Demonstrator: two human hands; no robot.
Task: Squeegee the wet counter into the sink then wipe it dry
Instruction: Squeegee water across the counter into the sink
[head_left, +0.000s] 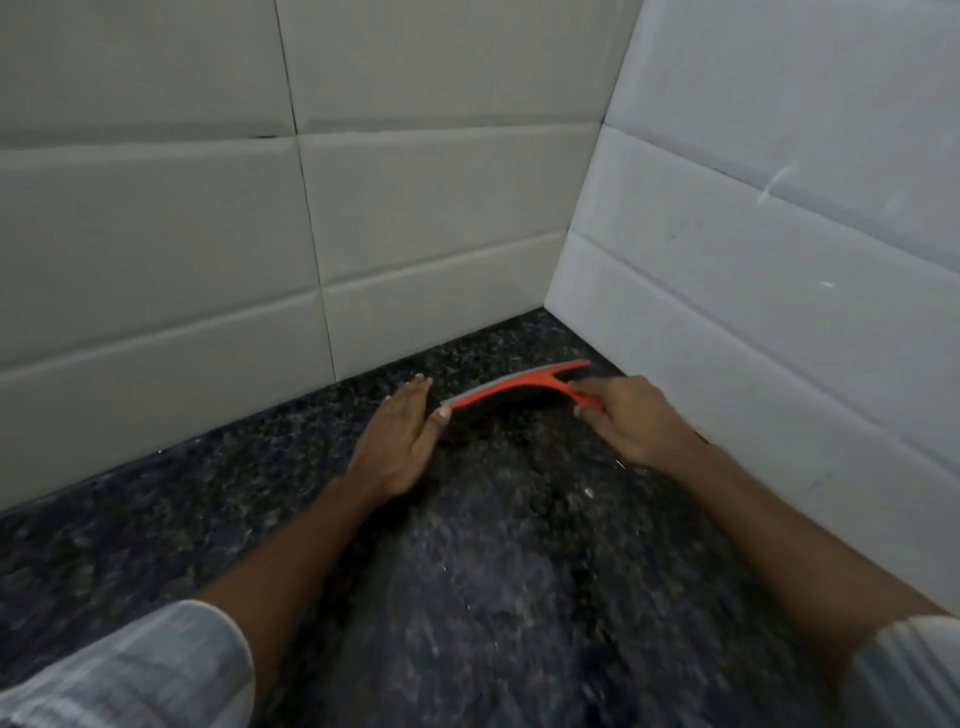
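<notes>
I am gripping the squeegee (511, 387) handle in my right hand (631, 423); left hand (402, 439) is lying flat, fingers straight, thumb touching the blade end. Risk: blade tilting, leaving water in the counter (493, 545) corner.

An orange squeegee (511, 385) with a grey blade lies near the tiled corner. It sits on the dark speckled worktop (509, 545).

Both my arms stretched forward, bare forearms, pale sleeves bunched near the elbows, my left hand (402, 434) flat, fingers straight and together, thumb tip out to the right, my right hand (631, 423) palm down, fingers curled round a thin handle
</notes>
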